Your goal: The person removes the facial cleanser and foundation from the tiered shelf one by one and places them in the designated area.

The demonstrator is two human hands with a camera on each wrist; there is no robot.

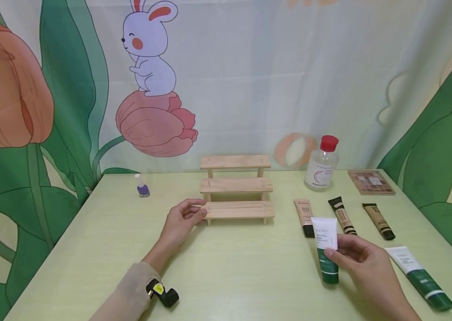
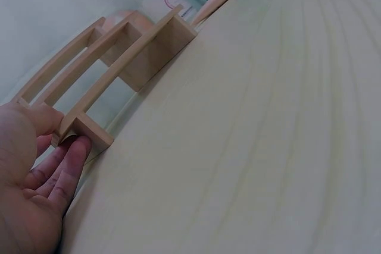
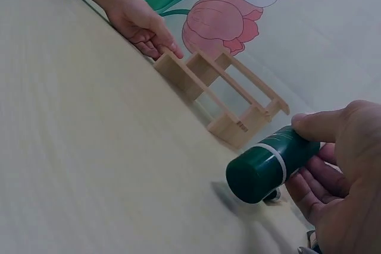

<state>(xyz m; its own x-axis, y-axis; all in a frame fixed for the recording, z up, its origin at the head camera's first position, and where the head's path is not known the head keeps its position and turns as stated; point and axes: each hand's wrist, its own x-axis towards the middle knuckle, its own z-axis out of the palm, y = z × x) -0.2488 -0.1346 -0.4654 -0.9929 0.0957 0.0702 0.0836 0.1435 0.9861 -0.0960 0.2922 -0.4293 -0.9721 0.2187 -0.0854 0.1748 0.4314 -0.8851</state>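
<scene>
A small three-step wooden rack (image 1: 237, 209) stands on the table near the back curtain. My left hand (image 1: 181, 221) pinches the left end of its lowest step; in the left wrist view the thumb lies on top and fingers (image 2: 72, 160) are beneath. My right hand (image 1: 366, 263) holds a white and green squeeze tube (image 1: 325, 252), thumb across its front, cap end down. In the right wrist view the tube's green cap (image 3: 255, 173) faces the camera, above the table. A second white and green tube (image 1: 422, 278) lies right of that hand.
Behind the held tube lie a pink BB cream tube (image 1: 304, 216) and two brown-black tubes, one striped (image 1: 342, 215), one gold (image 1: 378, 221). A red-capped clear bottle (image 1: 321, 167) and an eyeshadow palette (image 1: 371, 182) are at back right. Purple nail polish (image 1: 142, 188) stands at back left.
</scene>
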